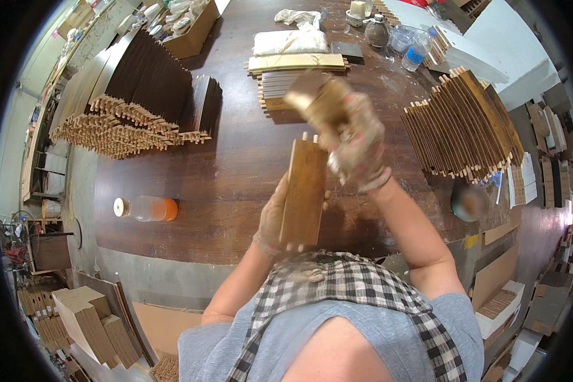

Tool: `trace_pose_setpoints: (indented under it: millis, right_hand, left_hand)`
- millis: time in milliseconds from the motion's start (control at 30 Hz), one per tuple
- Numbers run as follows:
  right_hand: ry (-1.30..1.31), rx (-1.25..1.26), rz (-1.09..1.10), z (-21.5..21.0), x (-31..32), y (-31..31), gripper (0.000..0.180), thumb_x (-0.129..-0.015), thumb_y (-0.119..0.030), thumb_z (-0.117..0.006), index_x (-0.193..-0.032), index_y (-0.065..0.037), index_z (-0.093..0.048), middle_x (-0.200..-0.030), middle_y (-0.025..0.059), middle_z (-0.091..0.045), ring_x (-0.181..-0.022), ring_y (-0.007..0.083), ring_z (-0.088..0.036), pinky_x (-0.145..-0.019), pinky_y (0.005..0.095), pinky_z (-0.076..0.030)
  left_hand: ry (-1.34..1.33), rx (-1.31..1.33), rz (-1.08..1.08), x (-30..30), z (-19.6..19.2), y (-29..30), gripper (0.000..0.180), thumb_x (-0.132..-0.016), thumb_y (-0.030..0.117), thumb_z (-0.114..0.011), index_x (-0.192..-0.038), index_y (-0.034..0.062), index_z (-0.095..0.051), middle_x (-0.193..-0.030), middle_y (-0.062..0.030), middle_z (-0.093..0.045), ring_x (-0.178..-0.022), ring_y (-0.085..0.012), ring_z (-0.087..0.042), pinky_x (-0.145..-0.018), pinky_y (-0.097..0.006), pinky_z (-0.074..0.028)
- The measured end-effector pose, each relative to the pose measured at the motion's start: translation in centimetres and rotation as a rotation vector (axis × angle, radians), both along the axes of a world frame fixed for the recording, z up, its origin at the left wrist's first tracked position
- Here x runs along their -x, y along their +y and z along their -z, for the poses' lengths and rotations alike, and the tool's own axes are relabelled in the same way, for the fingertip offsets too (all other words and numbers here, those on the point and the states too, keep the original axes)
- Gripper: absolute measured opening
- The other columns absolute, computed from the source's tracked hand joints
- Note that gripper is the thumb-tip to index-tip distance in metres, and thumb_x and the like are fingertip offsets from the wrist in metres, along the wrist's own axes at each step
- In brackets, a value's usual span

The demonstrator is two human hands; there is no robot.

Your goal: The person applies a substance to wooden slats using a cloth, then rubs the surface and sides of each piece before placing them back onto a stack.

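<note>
Workshop clutter rings a dark wooden table (235, 181), and from where I stand the worker is at six o'clock. Right at the dial's centre is a brown wooden slat with peg ends (304, 191), tilted, gripped along its side by the gloved left hand (272, 215). The gloved right hand (361, 146) clutches a brown pad or cloth (318, 102), too blurred to tell which, towards twelve, beyond the slat's far end. Pegged slats stand stacked at ten (143, 83) and two (458, 127); an orange-bottomed bottle (148, 209) lies at nine.
</note>
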State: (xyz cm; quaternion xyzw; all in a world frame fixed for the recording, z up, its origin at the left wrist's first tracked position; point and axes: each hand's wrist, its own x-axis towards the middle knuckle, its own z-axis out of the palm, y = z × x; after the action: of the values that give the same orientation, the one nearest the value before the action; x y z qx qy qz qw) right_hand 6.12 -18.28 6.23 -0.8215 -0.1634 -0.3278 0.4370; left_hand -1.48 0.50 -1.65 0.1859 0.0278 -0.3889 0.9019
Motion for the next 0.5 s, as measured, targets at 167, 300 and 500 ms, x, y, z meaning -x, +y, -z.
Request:
trace_pose_setpoints:
  millis: [167, 300, 500]
  right_hand:
    - [0.035, 0.220, -0.231, 5.0, 5.8, 4.8, 0.055, -0.081, -0.035, -0.076, -0.122, -0.002, -0.059, -0.109, 0.0185, -0.063, -0.088, 0.0307, -0.069, -0.071, 0.0366, -0.059]
    - [0.070, -0.170, -0.371, 3.0, 7.3, 4.8, 0.055, -0.081, -0.027, -0.078, -0.128, -0.006, -0.058, -0.115, 0.0141, -0.063, -0.099, 0.0238, -0.068, -0.079, 0.0331, -0.061]
    - [0.406, -0.533, -0.149, 5.8, 7.2, -0.9, 0.062, -0.088, -0.005, -0.070, -0.144, -0.009, -0.042, -0.117, 0.0081, -0.058, -0.083, 0.0110, -0.062, -0.061, 0.0229, -0.055]
  left_hand:
    - [-0.089, 0.025, -0.127, -1.9, 1.6, -0.5, 0.067, -0.099, 0.056, -0.046, -0.142, 0.0048, -0.043, -0.132, -0.0140, -0.057, -0.117, -0.0257, -0.058, -0.093, -0.041, -0.053]
    - [0.083, 0.026, -0.128, -4.3, 3.2, 2.8, 0.062, -0.100, 0.044, -0.051, -0.145, 0.0022, -0.040, -0.138, -0.0156, -0.053, -0.120, -0.0261, -0.056, -0.105, -0.041, -0.046]
    - [-0.439, -1.218, -0.242, -7.4, 4.1, 7.1, 0.053, -0.099, 0.010, -0.054, -0.149, 0.0044, -0.037, -0.139, -0.0126, -0.054, -0.122, -0.0269, -0.056, -0.101, -0.038, -0.046]
